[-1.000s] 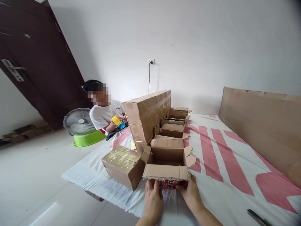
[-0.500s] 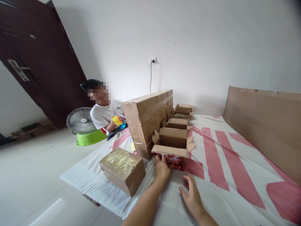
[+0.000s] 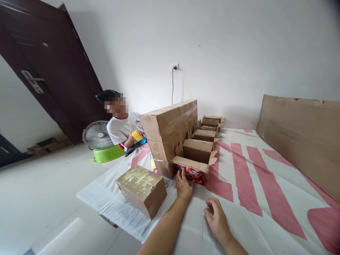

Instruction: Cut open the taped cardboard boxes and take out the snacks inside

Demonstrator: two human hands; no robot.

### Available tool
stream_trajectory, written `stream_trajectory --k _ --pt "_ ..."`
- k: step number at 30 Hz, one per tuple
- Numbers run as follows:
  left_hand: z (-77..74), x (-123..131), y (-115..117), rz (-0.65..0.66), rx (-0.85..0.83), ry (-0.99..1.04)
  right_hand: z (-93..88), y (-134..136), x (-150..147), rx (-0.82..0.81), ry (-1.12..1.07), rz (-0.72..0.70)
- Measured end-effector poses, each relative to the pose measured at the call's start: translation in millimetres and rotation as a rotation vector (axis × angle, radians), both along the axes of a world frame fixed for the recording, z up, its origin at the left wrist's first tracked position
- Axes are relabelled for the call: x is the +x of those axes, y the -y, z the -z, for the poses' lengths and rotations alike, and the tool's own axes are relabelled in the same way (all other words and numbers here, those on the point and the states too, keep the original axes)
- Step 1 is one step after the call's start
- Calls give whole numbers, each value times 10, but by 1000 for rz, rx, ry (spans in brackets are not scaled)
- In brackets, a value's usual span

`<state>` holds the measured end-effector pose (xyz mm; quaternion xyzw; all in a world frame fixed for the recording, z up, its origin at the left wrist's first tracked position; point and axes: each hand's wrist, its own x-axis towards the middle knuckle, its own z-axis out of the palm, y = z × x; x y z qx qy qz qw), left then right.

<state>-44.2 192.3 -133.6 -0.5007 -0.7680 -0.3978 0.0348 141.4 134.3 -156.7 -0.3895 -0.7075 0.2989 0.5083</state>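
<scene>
My left hand (image 3: 183, 188) reaches to the near end of an open cardboard box (image 3: 197, 153). Its fingers and thumb are on a shiny red packet (image 3: 196, 174) with dark and white print, held up against the box's front under the folded-out flap. Part of the packet is hidden behind the fingers. Lower right, my right hand (image 3: 217, 216) hovers by the sheet with loosely bent fingers, thumb apart, nothing in it. Left of my left hand sits a closed, taped cardboard box (image 3: 142, 191).
Closed boxes (image 3: 170, 122) form a stacked wall beside a row of open boxes (image 3: 209, 124). A large cardboard panel (image 3: 300, 138) stands at right on the printed sheet (image 3: 268, 180). At left, a person (image 3: 120, 127) holds yellow and blue tape (image 3: 139, 136) near a fan (image 3: 98, 135).
The view has turned slightly left, shifting the scene right. The red packet sits a little higher, with my left hand still on it. My right hand has barely moved.
</scene>
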Motion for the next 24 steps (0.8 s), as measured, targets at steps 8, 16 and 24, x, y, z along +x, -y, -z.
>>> stream_trajectory --k 8,16,24 --pt "-68 54 49 -10 7 36 -52 -8 22 -13 25 -7" --pt "-330 226 1022 347 13 -71 -94 13 52 -27 32 -49" --pt "-1595 -1382 1608 -165 290 176 -164 57 37 -72 37 -70"
